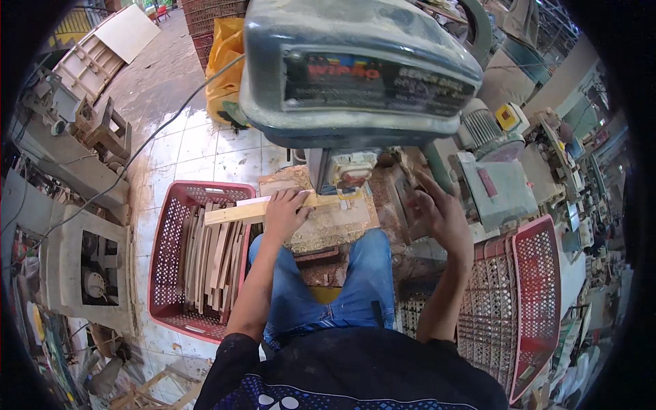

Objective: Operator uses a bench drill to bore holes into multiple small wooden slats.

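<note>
A wooden strip [239, 213] lies across the sawdust-covered work table [311, 236] under the head of a dark drill press [362, 126]. Near the strip's middle my left hand [285, 213] grips it, fingers over the top. The strip's right end reaches beneath the drill's spindle area, where a pale, dusty fitting [352, 167] partly hides what touches the wood. My right hand [441, 219] is raised to the right of the table, its fingers bent and spread apart. I see nothing held in it.
A red plastic crate [160, 273] full of wooden strips [215, 256] stands at my left. Another red crate [536, 301] is at my right. A grey motor [480, 124] sits beyond my right hand. A cable [164, 126] hangs across the left side.
</note>
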{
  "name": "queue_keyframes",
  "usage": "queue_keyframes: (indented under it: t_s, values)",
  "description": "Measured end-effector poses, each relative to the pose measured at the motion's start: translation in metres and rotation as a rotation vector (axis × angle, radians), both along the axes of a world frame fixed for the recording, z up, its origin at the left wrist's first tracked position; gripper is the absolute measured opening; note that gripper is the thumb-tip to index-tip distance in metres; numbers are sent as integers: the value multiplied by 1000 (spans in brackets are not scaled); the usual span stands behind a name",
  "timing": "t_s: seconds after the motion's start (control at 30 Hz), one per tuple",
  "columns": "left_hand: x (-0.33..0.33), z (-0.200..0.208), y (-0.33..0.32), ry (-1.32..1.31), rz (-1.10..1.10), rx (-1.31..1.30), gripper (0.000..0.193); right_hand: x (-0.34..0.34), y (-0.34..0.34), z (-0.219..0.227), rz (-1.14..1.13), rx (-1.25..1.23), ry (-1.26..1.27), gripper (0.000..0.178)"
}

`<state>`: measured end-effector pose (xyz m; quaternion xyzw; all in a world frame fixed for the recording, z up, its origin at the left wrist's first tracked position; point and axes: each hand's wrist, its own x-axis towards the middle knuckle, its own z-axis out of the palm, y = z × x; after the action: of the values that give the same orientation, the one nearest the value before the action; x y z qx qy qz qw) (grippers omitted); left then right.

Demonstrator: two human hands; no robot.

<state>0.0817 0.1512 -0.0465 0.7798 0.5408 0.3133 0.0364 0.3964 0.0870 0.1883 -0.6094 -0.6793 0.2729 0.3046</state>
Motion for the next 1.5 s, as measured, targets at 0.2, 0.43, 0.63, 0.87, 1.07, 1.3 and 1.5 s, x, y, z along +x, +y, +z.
queue_keyframes:
  t_s: [0.2, 0.43, 0.63, 0.87, 1.07, 1.3, 1.5]
  values:
    - [1, -1, -1, 19, 14, 6, 43, -1, 10, 7, 55, 130, -504, 28]
    - [0, -4, 0, 28, 23, -10, 44, -15, 16, 3, 1, 220, -628, 26]
    - [0, 0, -1, 1, 6, -4, 44, -16, 17, -1, -6, 146, -475, 27]
    - [1, -3, 0, 33, 22, 17, 42, -17, 15, -9, -45, 139, -375, 22]
    - [1, -1, -1, 18, 16, 4, 42, -15, 14, -21, -64, 184, -379, 29]
    - [1, -2, -1, 25, 24, 5, 42, -18, 13, -33, -84, 214, -265, 22]
    - [0, -4, 0, 23, 17, 8, 43, -23, 13, -44, -123, 191, -249, 20]
